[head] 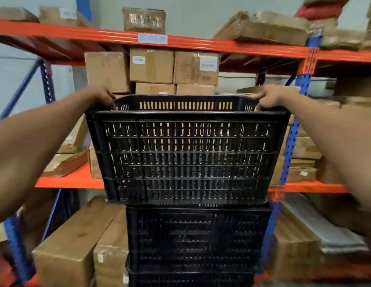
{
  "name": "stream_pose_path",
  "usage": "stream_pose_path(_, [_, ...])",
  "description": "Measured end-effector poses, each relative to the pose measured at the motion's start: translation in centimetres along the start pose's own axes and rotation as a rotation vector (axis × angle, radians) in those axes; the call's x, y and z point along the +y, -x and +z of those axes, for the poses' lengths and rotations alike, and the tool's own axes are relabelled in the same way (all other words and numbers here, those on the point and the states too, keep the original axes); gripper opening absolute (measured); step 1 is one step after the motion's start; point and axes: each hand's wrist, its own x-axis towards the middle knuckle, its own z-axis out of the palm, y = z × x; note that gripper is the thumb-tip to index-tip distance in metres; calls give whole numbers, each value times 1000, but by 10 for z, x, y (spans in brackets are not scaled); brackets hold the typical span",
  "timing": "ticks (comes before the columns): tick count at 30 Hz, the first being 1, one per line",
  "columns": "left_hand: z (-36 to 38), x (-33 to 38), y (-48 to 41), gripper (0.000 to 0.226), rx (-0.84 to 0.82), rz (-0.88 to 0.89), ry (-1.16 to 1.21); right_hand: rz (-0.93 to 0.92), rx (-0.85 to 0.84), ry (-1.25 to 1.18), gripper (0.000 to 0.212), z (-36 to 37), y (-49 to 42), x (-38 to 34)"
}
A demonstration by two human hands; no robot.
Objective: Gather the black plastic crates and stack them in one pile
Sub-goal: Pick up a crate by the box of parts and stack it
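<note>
A black slotted plastic crate fills the middle of the view, level and upright. My left hand grips its left rim and my right hand grips its right rim. Its bottom sits at the top edge of a second black crate directly below; whether the two touch I cannot tell. A third black crate shows under that one at the bottom edge. The pile stands in front of the shelving.
Orange and blue racking stands right behind the pile, loaded with cardboard boxes. Long brown cartons lie at lower left beside the pile. More flat cartons sit at lower right. A blue upright runs just right of the crate.
</note>
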Motion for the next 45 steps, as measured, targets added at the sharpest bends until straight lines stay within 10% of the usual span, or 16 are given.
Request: stream_pose_path(45, [54,35,-30,48,-75,-18,-240,7,-238,145,39,60,-75,75])
